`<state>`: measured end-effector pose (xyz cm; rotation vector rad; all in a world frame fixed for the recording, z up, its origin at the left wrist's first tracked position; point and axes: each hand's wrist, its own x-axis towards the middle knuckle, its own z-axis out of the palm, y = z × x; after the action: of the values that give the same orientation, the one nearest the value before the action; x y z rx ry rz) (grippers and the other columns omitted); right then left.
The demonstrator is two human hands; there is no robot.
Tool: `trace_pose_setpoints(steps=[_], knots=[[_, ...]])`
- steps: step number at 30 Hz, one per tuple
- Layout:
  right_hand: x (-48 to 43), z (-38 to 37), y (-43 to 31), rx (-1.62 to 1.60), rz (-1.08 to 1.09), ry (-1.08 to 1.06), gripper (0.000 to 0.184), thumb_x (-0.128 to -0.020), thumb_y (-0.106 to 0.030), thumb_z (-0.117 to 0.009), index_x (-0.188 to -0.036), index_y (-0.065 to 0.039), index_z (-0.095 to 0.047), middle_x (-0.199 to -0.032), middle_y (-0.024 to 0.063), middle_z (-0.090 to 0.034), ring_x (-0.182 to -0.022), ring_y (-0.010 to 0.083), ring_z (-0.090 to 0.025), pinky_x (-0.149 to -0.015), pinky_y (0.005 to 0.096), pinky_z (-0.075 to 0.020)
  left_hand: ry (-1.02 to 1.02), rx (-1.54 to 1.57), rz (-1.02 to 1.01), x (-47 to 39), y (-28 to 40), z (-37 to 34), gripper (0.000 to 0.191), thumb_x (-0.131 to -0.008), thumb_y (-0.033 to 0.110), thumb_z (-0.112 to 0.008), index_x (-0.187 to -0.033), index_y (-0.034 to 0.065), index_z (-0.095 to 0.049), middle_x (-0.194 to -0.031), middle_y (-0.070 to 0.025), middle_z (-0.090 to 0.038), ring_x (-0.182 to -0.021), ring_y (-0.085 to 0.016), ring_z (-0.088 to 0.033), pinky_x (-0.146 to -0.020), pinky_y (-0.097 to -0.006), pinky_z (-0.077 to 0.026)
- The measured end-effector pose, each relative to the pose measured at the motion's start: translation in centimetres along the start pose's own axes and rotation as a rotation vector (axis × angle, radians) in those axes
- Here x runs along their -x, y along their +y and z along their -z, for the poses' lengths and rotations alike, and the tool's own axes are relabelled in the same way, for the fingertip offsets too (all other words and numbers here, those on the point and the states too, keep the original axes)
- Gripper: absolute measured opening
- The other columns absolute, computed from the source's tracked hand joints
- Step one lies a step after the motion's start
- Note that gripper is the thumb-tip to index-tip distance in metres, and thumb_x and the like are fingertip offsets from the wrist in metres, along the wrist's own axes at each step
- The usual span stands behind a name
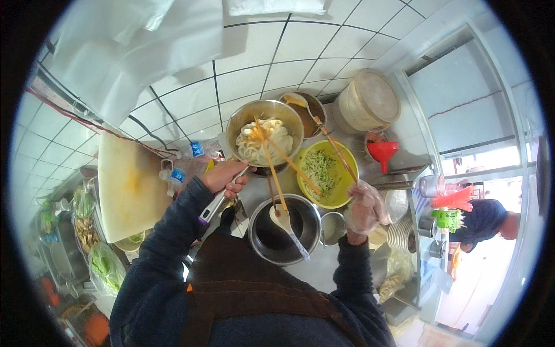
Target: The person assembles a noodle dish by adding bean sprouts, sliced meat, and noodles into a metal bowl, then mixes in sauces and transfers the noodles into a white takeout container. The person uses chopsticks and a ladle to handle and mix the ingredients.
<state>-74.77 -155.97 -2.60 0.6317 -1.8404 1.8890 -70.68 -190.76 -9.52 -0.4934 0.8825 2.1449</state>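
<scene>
My bare left hand [226,178] is wrapped around a metal utensil handle [212,209] with a purple end. Its upper end reaches the near rim of a metal bowl [297,126] of wide white noodles [265,141]; whether they join is hidden. Long chopsticks [272,169] lean out of the noodles. My right hand [365,210], in a clear plastic glove, is beside a yellow-green bowl [353,167] of shredded vegetables [323,171]. A ladle's bamboo handle [340,152] crosses that bowl and ends at the gloved fingertips; I cannot tell whether they grip it.
A white spoon [284,221] lies across a metal pot [256,247] of dark liquid. Behind are a brown sauce bowl [321,104], a white bucket [368,102] and a red funnel [383,152]. A cutting board [130,186] stands left, stacked plates [401,236] right. A person [481,221] is beyond the opening.
</scene>
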Motion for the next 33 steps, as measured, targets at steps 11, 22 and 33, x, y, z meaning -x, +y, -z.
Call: trace_pose_setpoints(steps=[11, 22, 33], knots=[[3.1, 0.5, 2.3, 0.192, -0.258, -0.012, 0.030, -0.097, -0.021, -0.055, -0.102, 0.004, -0.070, -0.087, 0.0141, -0.072, -0.078, 0.0210, -0.068, -0.076, 0.0328, -0.0535, 0.040, -0.031, -0.043, 2.0, 0.8, -1.8, 0.037, -0.104, 0.038, -0.041, -0.125, 0.0078, -0.048, -0.070, 0.0042, -0.040, -0.045, -0.002, -0.031, -0.037, -0.0190, -0.029], [3.5, 0.4, 1.7, 0.171, -0.313, 0.001, 0.033, -0.097, -0.020, -0.052, -0.102, 0.007, -0.069, -0.086, 0.0155, -0.072, -0.076, 0.0217, -0.069, -0.074, 0.0326, -0.0544, 0.088, -0.050, -0.097, 2.3, 0.2, -1.7, 0.034, -0.103, 0.035, -0.045, -0.122, 0.0081, -0.050, -0.067, 0.0026, -0.040, -0.043, -0.003, -0.031, -0.033, -0.0200, -0.027], [3.5, 0.5, 1.8, 0.124, -0.400, -0.028, 0.035, -0.097, -0.023, -0.054, -0.104, 0.008, -0.069, -0.088, 0.0169, -0.071, -0.078, 0.0241, -0.069, -0.075, 0.0351, -0.0554, 0.145, -0.152, -0.086, 2.8, 0.0, -1.4, 0.037, -0.103, 0.039, -0.041, -0.125, 0.0105, -0.049, -0.070, 0.0020, -0.042, -0.046, -0.005, -0.030, -0.038, -0.0216, -0.028]])
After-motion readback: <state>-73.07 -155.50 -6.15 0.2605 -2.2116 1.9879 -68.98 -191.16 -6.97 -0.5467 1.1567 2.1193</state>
